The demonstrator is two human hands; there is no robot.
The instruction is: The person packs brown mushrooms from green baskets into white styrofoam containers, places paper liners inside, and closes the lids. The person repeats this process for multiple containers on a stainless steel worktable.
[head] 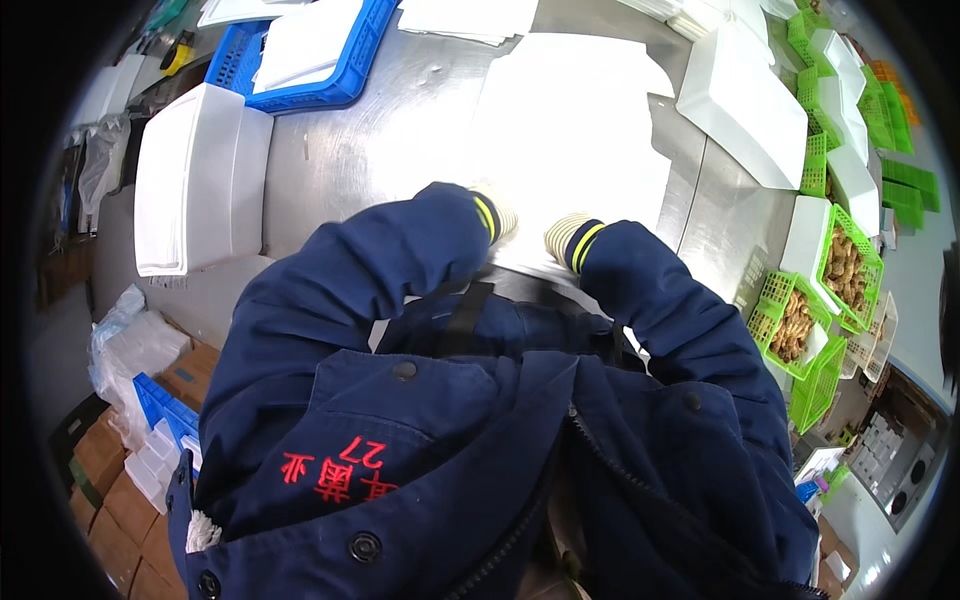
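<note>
White sheets (577,127), overexposed so that their edges partly vanish, lie overlapping on a stainless steel table (360,165) before me. My left hand (504,210), in a pale ribbed glove, rests at the sheets' near left side. To its right, my right hand (564,234), gloved the same way, is at their near edge. Glare washes out the fingers of both hands, so whether they hold a sheet cannot be told. Both wrists show dark cuffs with yellow bands under navy sleeves.
Left stands a stack of white trays (202,180); behind it, a blue plastic basket (352,67) holds white sheets. Another white sheet stack (469,19) lies at the back. Right are a white container (742,105) and green baskets (855,262), some holding brownish mushroom-like pieces.
</note>
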